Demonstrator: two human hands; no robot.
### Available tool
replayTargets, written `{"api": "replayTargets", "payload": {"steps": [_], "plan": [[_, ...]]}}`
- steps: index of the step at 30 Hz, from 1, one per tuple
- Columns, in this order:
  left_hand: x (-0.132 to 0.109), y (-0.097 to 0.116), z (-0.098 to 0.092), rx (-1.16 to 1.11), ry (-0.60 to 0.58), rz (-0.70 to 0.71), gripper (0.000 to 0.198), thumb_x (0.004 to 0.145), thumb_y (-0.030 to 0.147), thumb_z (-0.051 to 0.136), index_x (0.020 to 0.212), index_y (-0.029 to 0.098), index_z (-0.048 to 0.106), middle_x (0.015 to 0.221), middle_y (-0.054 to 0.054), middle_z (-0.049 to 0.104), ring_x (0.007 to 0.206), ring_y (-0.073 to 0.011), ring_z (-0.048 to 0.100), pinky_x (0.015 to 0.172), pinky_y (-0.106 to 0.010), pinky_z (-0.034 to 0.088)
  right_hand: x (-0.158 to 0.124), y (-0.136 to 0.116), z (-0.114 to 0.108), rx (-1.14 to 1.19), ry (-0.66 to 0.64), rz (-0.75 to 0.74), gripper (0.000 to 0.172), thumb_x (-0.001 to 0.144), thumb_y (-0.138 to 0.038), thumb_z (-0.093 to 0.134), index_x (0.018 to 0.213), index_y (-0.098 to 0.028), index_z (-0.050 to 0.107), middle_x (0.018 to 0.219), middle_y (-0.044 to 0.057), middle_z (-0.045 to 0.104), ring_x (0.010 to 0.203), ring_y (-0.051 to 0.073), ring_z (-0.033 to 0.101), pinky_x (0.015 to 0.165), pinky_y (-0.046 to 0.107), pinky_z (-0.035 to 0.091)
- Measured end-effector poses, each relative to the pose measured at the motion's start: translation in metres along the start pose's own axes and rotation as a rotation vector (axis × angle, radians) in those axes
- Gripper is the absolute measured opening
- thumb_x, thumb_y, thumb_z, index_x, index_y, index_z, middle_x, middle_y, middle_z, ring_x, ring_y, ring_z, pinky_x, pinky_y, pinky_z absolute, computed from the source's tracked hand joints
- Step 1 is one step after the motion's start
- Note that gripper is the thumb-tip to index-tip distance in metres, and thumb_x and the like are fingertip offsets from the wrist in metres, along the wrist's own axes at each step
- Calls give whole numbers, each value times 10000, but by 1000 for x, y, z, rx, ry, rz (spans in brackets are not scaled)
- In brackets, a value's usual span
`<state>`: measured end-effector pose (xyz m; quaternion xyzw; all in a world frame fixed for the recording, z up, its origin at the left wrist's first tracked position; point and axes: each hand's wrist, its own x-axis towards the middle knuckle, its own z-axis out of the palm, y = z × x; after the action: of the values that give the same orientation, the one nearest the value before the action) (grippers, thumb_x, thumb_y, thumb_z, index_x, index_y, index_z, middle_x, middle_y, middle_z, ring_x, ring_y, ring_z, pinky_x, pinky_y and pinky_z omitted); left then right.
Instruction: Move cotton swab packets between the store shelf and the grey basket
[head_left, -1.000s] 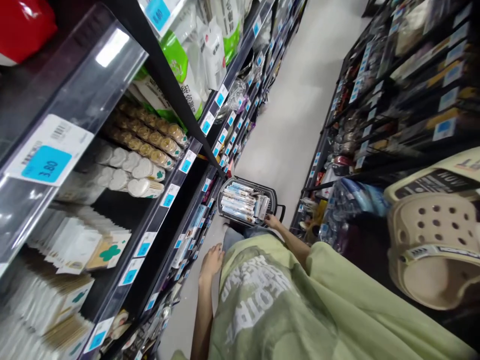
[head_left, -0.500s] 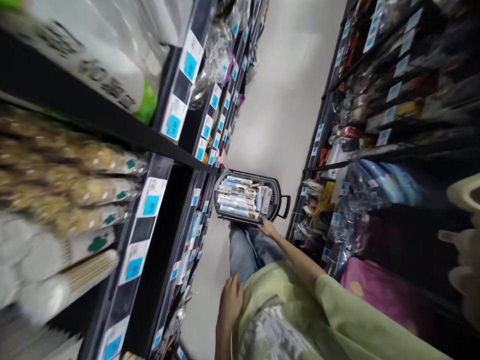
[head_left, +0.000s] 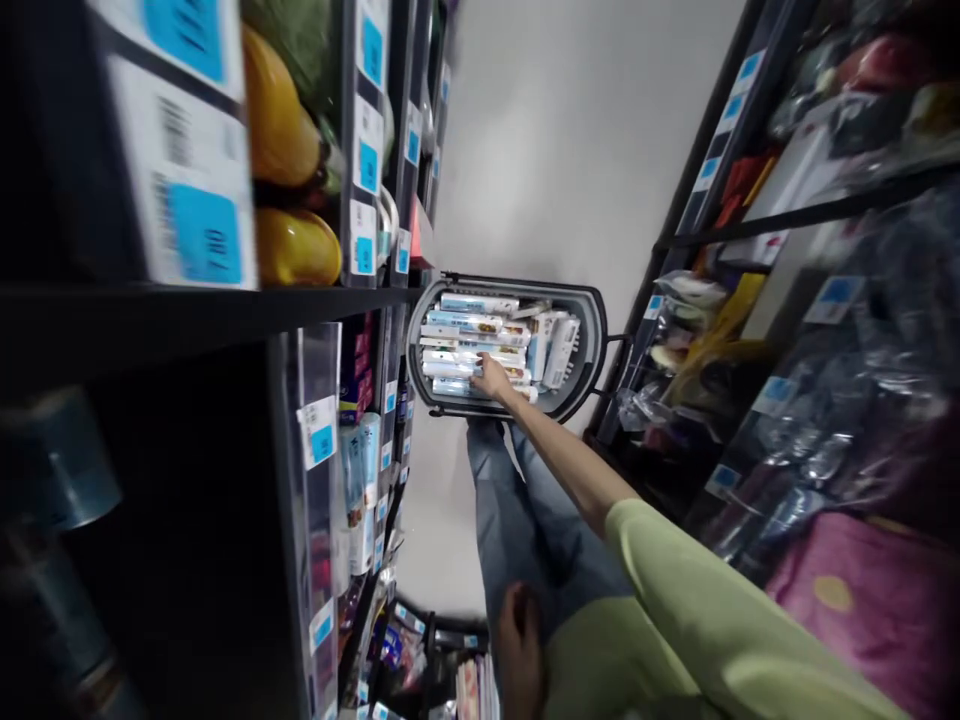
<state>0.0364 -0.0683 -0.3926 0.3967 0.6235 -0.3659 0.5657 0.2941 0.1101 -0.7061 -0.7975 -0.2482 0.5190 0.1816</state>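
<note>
A grey and black shopping basket (head_left: 592, 335) stands on the floor at my feet, filled with white and blue wrapped rolls (head_left: 465, 322). At its right end, white boxes (head_left: 561, 352) lie tilted against the rolls. My right hand (head_left: 493, 378) reaches down into the basket, thumb and finger apart on either side of one roll in the near half, closed on it. Low in the view, my left hand (head_left: 521, 630) hangs in front of my jeans. It is dark and blurred, and its fingers do not show clearly; nothing is seen in it.
Close on the left, a dark shelf rack (head_left: 315, 290) carries price tags, yellow bottles (head_left: 296, 245) and packages. Another rack (head_left: 810, 215) with bagged goods stands on the right, a pink package (head_left: 862, 600) low on it. Grey floor (head_left: 570, 130) runs between them.
My right hand has moved from the basket's near rim to the rolls inside. My left hand has shifted right and lower. The view has moved in closer to the basket.
</note>
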Motion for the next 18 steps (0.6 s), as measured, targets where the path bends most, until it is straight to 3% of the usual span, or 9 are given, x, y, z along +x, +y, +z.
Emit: {"api": "replayTargets", "payload": {"steps": [2,7,10,15,18], "plan": [[4,-4,-1,20,-36,-55,555,830,699,201,1184,429,532,1376,-95,622,1354,-213,534,1146,-305,420,16,4,11,-8,-11,19,622,850,-162,660,1426,-87,435,1194,181,687,1157,315,617,1022,448,478],[17,-13,-6,40,-21,-129,573,803,723,190,1154,442,546,1371,-109,620,1351,-205,536,1146,-282,401,42,-1,33,-49,27,-3,548,859,-201,689,1370,-107,514,1369,202,563,1290,351,476,1094,511,412],[26,-17,-6,71,-42,-174,579,791,711,178,1157,447,540,1408,-102,595,1370,-202,516,1171,-281,367,53,-6,41,-60,53,-30,477,849,-194,701,1304,-128,573,1329,182,570,1252,343,481,1088,514,414],[29,-14,-8,44,-86,-177,500,804,671,209,1107,450,539,1348,-96,634,1332,-198,550,1143,-283,397,61,-10,42,-32,72,-95,179,875,-173,641,1043,-154,700,1094,121,635,1122,302,535,1029,453,466],[28,-15,-9,18,-53,-163,500,819,688,216,1109,449,546,1341,-90,635,1331,-204,547,1143,-297,406,63,-13,40,23,159,-127,111,887,-177,605,885,-186,716,1125,89,609,1129,267,525,1036,409,466]]}}
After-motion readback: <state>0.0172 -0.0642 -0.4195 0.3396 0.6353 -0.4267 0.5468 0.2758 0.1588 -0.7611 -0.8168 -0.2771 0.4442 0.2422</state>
